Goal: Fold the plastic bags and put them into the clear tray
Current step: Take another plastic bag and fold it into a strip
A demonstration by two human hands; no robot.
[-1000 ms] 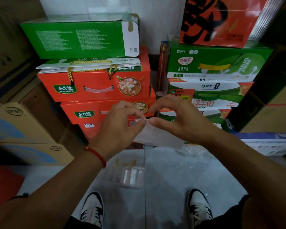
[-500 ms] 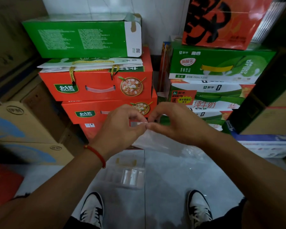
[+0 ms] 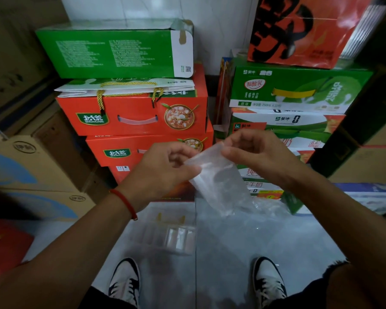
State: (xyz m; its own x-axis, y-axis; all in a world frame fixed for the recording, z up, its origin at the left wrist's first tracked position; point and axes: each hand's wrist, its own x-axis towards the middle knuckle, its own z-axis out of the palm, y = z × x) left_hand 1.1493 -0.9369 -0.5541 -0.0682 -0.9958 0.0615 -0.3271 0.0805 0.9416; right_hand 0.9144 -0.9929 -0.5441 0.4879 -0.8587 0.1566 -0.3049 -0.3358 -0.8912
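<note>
Fingers point(image 3: 187, 168) of the left hand point(image 3: 163, 172) and right hand point(image 3: 252, 155) both pinch the plastic bag's point(image 3: 218, 184) top edge, long axis hanging downward. The clear tray point(image 3: 165, 237) sits on the floor below, closer to the left hand.

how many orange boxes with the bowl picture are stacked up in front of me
2. The upper box sits under a green carton and a flat paper bag; the lower box is directly beneath it, partly behind the left hand. More below may be hidden.
</note>
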